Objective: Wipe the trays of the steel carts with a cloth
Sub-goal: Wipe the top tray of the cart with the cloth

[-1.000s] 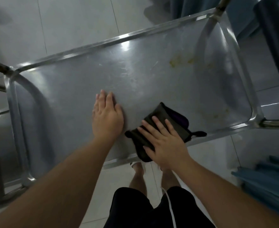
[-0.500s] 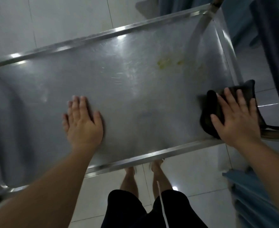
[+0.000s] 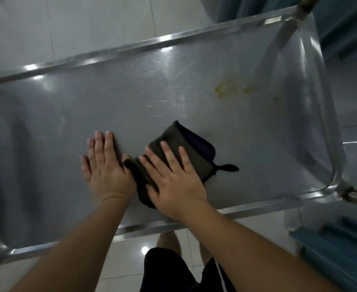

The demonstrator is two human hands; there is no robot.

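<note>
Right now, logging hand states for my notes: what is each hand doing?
Left hand: open, flat on the tray.
Right hand: open, fingers straight, pressing the cloth.

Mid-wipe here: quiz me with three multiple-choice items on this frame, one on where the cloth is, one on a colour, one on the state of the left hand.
1. Where does the cloth lie?
A. on the floor
B. on the tray, under the right hand
C. hung over the cart's handle

2. What colour is the stain near the tray's far right corner?
A. yellowish
B. red
C. blue

3. How is the left hand?
A. gripping the rail
B. pinching the cloth
C. pressed flat on the tray, fingers straight

Key: B, the right hand presses flat on it on the steel tray; A, pale yellow smears show; C, its palm lies flat on bare steel.
</note>
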